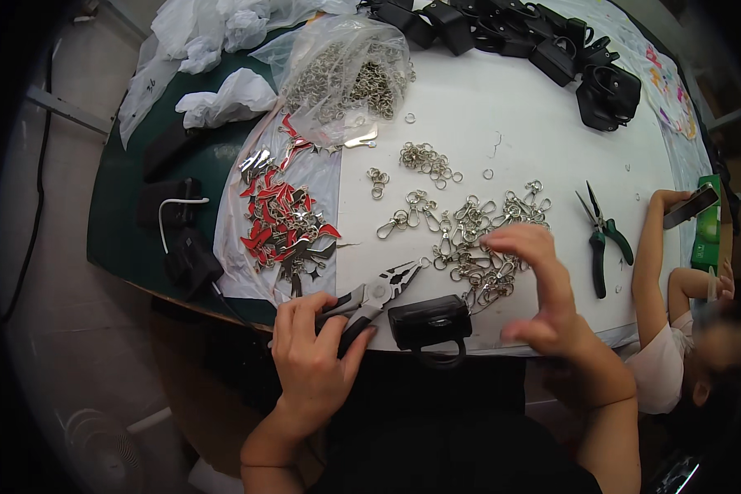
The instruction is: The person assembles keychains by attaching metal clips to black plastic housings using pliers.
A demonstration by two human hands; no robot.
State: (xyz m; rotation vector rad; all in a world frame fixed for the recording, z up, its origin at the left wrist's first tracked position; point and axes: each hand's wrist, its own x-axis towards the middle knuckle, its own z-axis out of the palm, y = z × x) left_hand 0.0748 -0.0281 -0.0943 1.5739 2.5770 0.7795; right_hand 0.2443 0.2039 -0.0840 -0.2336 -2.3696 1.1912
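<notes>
My left hand (pixel 309 354) is wrapped round the handles of a pair of pliers (pixel 379 292) with grey and dark grips. The pliers' jaws point away to the right, and a small metal ring (pixel 423 262) shows at their tip. Just right of the pliers, a small black case (pixel 431 319) with a strap loop lies at the table's near edge. Beyond it is a heap of silver swivel clasps (pixel 477 247) and rings. Over the right side of that heap hovers my right hand (pixel 547 288), its curved fingers well apart from the thumb and nothing visible between them.
Red and silver charms (pixel 284 218) lie left on plastic sheeting. A clear bag of metal rings (pixel 346 82) stands behind them. Several black cases (pixel 510 33) line the far edge. Green-handled needle-nose pliers (pixel 601 239) lie right, near another person holding a phone (pixel 690 206).
</notes>
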